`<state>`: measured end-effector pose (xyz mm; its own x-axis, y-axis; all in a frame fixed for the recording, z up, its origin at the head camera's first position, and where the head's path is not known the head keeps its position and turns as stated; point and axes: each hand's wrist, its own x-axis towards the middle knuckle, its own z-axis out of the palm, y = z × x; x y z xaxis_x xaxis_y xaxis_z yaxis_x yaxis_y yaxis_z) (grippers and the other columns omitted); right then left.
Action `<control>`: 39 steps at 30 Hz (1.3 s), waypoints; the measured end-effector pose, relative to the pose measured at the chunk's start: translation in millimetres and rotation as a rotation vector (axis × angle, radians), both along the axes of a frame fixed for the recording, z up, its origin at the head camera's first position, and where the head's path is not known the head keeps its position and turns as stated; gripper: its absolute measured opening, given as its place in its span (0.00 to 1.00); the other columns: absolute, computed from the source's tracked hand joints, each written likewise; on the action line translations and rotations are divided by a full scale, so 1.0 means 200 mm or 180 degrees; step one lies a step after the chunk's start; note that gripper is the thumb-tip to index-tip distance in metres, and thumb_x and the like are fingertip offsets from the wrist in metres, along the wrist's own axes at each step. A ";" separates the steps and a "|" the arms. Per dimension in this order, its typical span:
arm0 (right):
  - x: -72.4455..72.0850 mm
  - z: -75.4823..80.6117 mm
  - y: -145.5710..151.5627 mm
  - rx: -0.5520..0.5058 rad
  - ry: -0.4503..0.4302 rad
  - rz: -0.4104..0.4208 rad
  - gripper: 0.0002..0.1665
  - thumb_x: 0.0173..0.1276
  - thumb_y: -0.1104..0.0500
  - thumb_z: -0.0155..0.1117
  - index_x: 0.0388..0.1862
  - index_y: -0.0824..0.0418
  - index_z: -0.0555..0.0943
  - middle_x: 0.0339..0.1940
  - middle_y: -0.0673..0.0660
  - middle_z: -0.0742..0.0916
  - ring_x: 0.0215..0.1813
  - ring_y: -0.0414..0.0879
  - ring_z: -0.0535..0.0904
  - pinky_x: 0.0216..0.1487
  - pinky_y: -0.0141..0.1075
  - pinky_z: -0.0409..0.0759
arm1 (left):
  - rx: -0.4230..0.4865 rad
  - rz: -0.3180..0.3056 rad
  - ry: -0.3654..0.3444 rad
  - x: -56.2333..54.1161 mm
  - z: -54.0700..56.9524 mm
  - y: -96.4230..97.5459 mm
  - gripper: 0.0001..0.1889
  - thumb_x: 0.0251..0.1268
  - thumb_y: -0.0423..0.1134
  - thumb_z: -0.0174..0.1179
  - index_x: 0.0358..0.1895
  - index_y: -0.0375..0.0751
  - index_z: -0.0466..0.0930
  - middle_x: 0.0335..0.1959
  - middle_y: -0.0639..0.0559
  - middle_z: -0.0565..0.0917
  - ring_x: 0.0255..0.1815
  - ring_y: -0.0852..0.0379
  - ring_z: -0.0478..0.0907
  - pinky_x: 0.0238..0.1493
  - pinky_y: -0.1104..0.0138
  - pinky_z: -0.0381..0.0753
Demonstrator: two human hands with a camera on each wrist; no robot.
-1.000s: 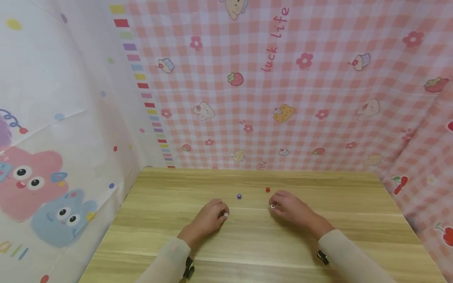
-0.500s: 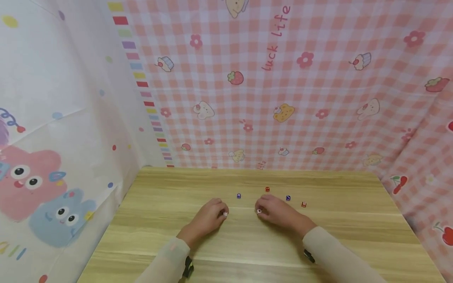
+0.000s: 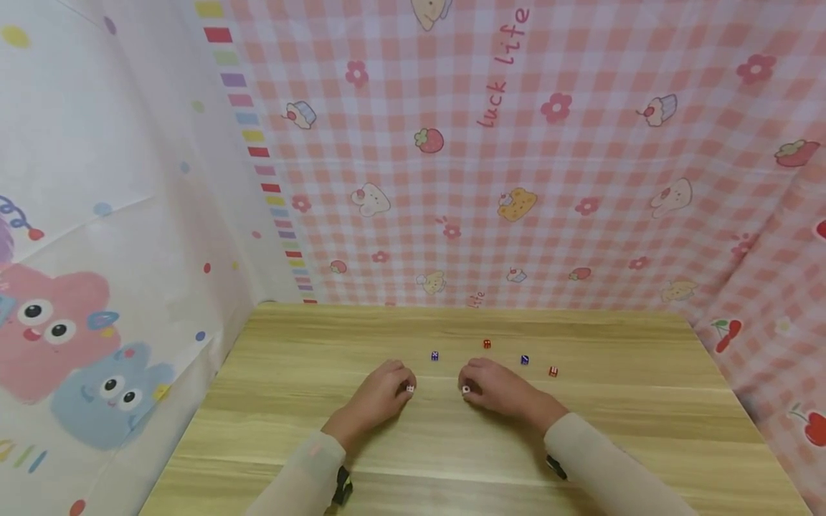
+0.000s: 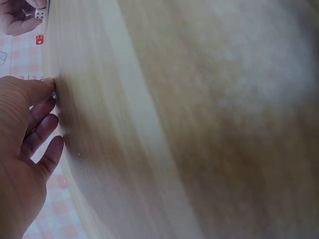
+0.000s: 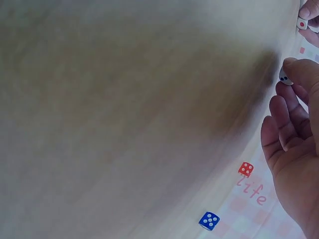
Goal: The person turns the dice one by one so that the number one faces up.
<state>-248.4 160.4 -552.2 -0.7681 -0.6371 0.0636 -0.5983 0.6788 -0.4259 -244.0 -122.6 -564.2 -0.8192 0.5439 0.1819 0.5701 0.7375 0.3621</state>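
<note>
Between thumb and fingers, my left hand (image 3: 377, 393) pinches a white die (image 3: 410, 389) at the tabletop. To its right, my right hand (image 3: 500, 389) pinches another white die (image 3: 466, 390), a short gap apart from the first. The right wrist view shows that second die (image 5: 285, 77) at the thumb tip, with the other fingers loosely bent. In the left wrist view, the fingers of my left hand (image 4: 25, 134) mostly hide its die. Behind the hands lie a blue die (image 3: 435, 355) and a red die (image 3: 487, 344).
Right of my right hand lie one more blue die (image 3: 525, 360) and one more red die (image 3: 553, 372). The wooden table (image 3: 413, 473) ends at a pink checked cloth (image 3: 400, 165) behind and a white printed cloth (image 3: 155, 258) at left.
My right hand has moved left and slightly nearer with its white die, toward my left hand. The blue and red dice at right have come into full view. My left hand stays put.
</note>
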 end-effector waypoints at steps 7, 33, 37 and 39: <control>0.01 -0.02 0.00 -0.0048 -0.0003 -0.0002 0.04 0.71 0.57 0.70 0.40 0.51 0.82 0.40 0.43 0.79 0.42 0.37 0.73 0.47 0.34 0.80 | 0.0001 0.0009 0.0015 0.00 0.00 0.00 0.04 0.67 0.36 0.69 0.37 0.47 0.83 0.35 0.58 0.78 0.41 0.59 0.73 0.49 0.63 0.79; 0.02 -0.04 0.00 -0.0011 0.0062 -0.0075 0.05 0.71 0.56 0.70 0.42 0.51 0.82 0.41 0.44 0.79 0.44 0.38 0.73 0.49 0.37 0.80 | 0.0019 -0.0024 0.0066 0.00 0.00 0.00 0.04 0.66 0.35 0.69 0.36 0.46 0.83 0.35 0.59 0.78 0.41 0.59 0.73 0.49 0.62 0.79; 0.02 -0.03 0.01 0.0008 0.0048 -0.0107 0.07 0.71 0.55 0.70 0.44 0.51 0.82 0.42 0.43 0.80 0.44 0.37 0.73 0.50 0.37 0.81 | 0.0020 -0.0025 0.0053 0.00 0.00 0.00 0.04 0.66 0.35 0.70 0.37 0.47 0.83 0.35 0.59 0.77 0.41 0.59 0.73 0.48 0.63 0.79; 0.03 -0.02 0.01 0.0026 0.0029 -0.0142 0.08 0.71 0.53 0.71 0.45 0.51 0.82 0.43 0.43 0.80 0.44 0.37 0.73 0.50 0.37 0.81 | 0.0025 -0.0031 0.0047 0.00 0.00 0.00 0.04 0.66 0.35 0.70 0.37 0.47 0.83 0.35 0.58 0.77 0.41 0.59 0.73 0.48 0.63 0.79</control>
<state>-242.0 162.5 -556.5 -0.7952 -0.6028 0.0656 -0.5712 0.7083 -0.4148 -243.6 -122.6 -564.5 -0.8110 0.5504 0.1983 0.5826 0.7291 0.3592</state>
